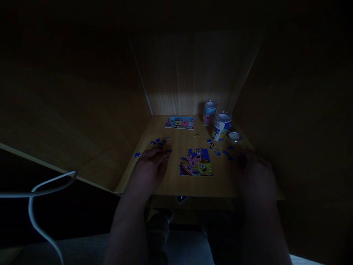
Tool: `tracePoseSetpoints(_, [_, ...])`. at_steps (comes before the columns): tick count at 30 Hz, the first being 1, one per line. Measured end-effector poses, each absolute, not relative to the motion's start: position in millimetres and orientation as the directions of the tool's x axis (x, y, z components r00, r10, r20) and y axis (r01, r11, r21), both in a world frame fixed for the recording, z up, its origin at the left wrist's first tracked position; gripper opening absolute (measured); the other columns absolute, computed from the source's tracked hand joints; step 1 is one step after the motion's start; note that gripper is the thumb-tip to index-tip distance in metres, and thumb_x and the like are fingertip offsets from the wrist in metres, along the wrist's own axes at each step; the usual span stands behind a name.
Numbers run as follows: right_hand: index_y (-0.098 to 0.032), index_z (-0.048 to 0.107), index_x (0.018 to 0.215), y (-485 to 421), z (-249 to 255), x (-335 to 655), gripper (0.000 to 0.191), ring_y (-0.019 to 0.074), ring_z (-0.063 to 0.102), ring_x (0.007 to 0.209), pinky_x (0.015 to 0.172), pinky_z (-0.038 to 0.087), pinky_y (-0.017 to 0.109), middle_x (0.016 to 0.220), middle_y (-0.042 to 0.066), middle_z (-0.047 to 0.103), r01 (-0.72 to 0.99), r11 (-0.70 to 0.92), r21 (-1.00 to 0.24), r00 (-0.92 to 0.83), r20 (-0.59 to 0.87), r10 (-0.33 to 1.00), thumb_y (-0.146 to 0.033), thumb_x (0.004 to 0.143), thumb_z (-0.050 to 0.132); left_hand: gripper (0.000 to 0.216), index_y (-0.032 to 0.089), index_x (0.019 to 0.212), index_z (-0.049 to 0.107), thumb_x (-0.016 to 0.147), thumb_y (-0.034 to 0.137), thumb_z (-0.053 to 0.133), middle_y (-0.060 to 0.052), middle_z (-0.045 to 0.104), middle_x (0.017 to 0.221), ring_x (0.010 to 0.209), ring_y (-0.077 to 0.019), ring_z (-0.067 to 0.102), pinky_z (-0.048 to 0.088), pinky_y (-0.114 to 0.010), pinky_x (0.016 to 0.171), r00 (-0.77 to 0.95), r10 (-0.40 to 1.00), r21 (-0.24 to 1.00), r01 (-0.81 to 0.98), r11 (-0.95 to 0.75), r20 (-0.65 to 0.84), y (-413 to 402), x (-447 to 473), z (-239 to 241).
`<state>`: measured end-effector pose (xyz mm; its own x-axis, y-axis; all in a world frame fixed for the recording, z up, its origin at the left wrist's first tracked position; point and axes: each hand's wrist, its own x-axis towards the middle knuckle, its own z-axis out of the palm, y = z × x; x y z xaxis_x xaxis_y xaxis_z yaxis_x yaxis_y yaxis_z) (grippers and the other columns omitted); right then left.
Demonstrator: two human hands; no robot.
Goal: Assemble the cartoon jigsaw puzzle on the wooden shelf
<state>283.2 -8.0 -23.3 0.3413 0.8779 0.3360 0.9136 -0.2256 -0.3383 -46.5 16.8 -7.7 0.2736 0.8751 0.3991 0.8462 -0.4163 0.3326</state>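
Observation:
The scene is very dark. A partly built cartoon jigsaw (196, 162) lies in the middle of a small wooden desk (176, 184). My left hand (152, 163) rests on the desk just left of it, fingers stretched toward loose blue pieces (159, 141). My right hand (253, 167) sits in shadow at the right edge, near more loose pieces (227, 152); its fingers are too dark to read. A finished cartoon jigsaw (180, 122) lies at the back.
Two round puzzle tubs (209, 113) (221, 126) stand at the back right, with a lid (234, 136) beside them. Wooden panels wall the desk on the left, back and right. A white cable (41, 198) loops at lower left.

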Motion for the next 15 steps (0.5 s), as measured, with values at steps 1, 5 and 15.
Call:
tracePoseSetpoints(1, [-0.018, 0.077, 0.127, -7.7, -23.8, 283.7, 0.037, 0.0347, 0.067, 0.105, 0.090, 0.051, 0.046, 0.121, 0.016, 0.079, 0.914, -0.220, -0.342, 0.337, 0.336, 0.880, -0.034, 0.103, 0.053, 0.027, 0.024, 0.122, 0.083, 0.107, 0.023, 0.059, -0.011, 0.080, 0.122, 0.113, -0.0319, 0.074, 0.062, -0.052, 0.101, 0.268, 0.878, 0.336, 0.847, -0.411, 0.397, 16.8, -46.3, -7.5])
tracePoseSetpoints(5, [-0.019, 0.077, 0.126, -7.7, -24.4, 284.6, 0.036, 0.0344, 0.067, 0.105, 0.092, 0.051, 0.046, 0.120, 0.016, 0.079, 0.914, -0.213, -0.346, 0.332, 0.335, 0.882, -0.033, 0.103, 0.053, 0.023, 0.025, 0.120, 0.080, 0.107, 0.025, 0.062, -0.010, 0.080, 0.122, 0.113, -0.0318, 0.074, 0.061, -0.052, 0.102, 0.237, 0.879, 0.356, 0.847, -0.396, 0.415, 16.2, -46.2, -7.4])
tracePoseSetpoints(15, [-0.019, 0.077, 0.124, -8.2, -23.1, 283.3, 0.034, 0.0338, 0.067, 0.106, 0.092, 0.051, 0.046, 0.120, 0.016, 0.078, 0.920, -0.213, -0.329, 0.324, 0.329, 0.887, -0.034, 0.101, 0.057, 0.010, 0.026, 0.101, 0.076, 0.104, 0.025, 0.067, -0.006, 0.081, 0.104, 0.100, -0.0280, 0.076, 0.061, -0.046, 0.091, 0.255, 0.875, 0.419, 0.800, -0.430, 0.411, 13.8, -46.1, -4.5])
